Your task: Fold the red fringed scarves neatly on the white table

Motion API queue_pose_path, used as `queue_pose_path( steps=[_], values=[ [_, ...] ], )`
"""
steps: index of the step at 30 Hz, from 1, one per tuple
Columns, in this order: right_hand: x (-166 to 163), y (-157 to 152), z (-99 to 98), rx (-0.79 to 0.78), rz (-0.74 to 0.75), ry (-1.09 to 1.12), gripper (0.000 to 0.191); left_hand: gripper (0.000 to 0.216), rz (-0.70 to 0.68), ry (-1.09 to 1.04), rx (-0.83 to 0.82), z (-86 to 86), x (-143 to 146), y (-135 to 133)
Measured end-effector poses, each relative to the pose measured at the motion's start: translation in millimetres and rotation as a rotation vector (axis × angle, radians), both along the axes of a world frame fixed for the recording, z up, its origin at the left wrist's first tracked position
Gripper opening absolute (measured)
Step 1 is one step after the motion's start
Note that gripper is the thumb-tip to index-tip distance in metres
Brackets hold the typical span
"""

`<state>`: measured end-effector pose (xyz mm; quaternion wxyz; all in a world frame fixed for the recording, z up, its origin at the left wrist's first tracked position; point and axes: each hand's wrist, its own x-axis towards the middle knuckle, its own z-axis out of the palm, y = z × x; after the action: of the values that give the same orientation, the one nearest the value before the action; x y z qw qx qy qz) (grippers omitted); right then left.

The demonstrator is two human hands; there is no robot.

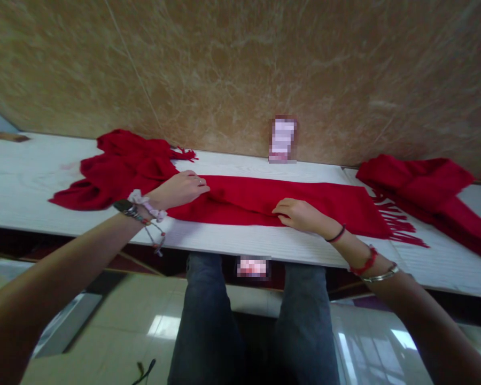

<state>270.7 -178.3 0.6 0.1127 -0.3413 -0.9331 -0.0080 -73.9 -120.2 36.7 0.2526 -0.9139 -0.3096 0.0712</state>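
A red scarf [328,206] lies lengthwise along the white tabletop, with its fringe spread out at the right end. My left hand [184,188] is closed on the scarf's left part, its fingertips at the upper edge of a fold. Farther right, my right hand [299,215] pinches the lower edge of the same fold, thumb and fingers together. Between the hands the top layer is slightly raised along a slanting line. To the left, a crumpled heap of red cloth [124,174] with some fringe touches the flat part; whether they are one piece I cannot tell.
Another folded red scarf [420,184] lies at the right end of the narrow white table [240,243]. A blurred-out phone-like object [282,138] leans on the brown marbled wall [224,69]. A second blurred item [252,266] is below the front edge, between my knees. A box [70,323] stands on the floor.
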Motion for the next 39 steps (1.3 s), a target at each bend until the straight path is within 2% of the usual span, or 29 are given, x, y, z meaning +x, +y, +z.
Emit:
queue_pose_path(
  steps=[4, 7, 9, 12, 15, 17, 19, 22, 25, 30, 33, 35, 39],
  values=[
    [2.1, -6.4, -2.8, 0.056, -0.066, 0.023, 0.033, 0.033, 0.045, 0.007, 0.106, 18.2, -7.9, -5.1],
    [7.4, -9.5, -4.8, 0.111, -0.083, 0.167, 0.029, 0.037, 0.059, -0.027, 0.113, 27.7, -22.5, -22.4],
    [12.1, -12.1, -5.7, 0.116, -0.012, 0.209, 0.025, 0.036, 0.046, -0.036, 0.047, 19.3, -30.1, -35.4],
    [18.0, -16.1, -6.7, 0.094, 0.131, 0.14, 0.023, 0.044, 0.023, 0.028, -0.077, -8.2, -35.0, -48.1],
    [20.0, -18.0, -8.3, 0.115, 0.152, 0.133, 0.023, 0.043, 0.04, 0.049, -0.103, -23.5, -33.1, -50.0],
    [19.9, -17.8, -10.4, 0.137, 0.144, 0.154, 0.024, 0.04, 0.033, 0.035, -0.107, -18.2, -30.5, -49.4],
    [20.1, -17.2, -13.5, 0.16, 0.14, 0.173, 0.024, 0.038, 0.035, -0.003, -0.091, -6.0, -29.1, -50.0],
    [21.9, -16.4, -19.1, 0.204, 0.12, 0.213, 0.022, 0.035, 0.043, -0.071, -0.024, 7.1, -30.9, -52.0],
    [23.6, -16.4, -23.2, 0.208, 0.1, 0.25, 0.021, 0.032, 0.05, -0.196, 0.037, 1.3, -35.3, -52.3],
    [22.8, -16.5, -25.8, 0.132, 0.146, 0.213, 0.021, 0.027, -0.024, -0.093, -0.176, -17.2, -40.0, -46.3],
    [21.8, -16.1, -26.1, 0.126, 0.145, 0.223, 0.021, 0.022, 0.016, -0.109, -0.217, -13.6, -32.7, -44.2],
    [21.5, -15.7, -26.5, 0.123, 0.141, 0.216, 0.02, 0.024, -0.009, -0.167, -0.214, -12.7, -17.6, -45.9],
    [21.0, -15.2, -27.9, 0.128, 0.137, 0.213, 0.019, 0.039, -0.112, -0.325, -0.27, -29.2, 27.0, -51.0]
  ],
)
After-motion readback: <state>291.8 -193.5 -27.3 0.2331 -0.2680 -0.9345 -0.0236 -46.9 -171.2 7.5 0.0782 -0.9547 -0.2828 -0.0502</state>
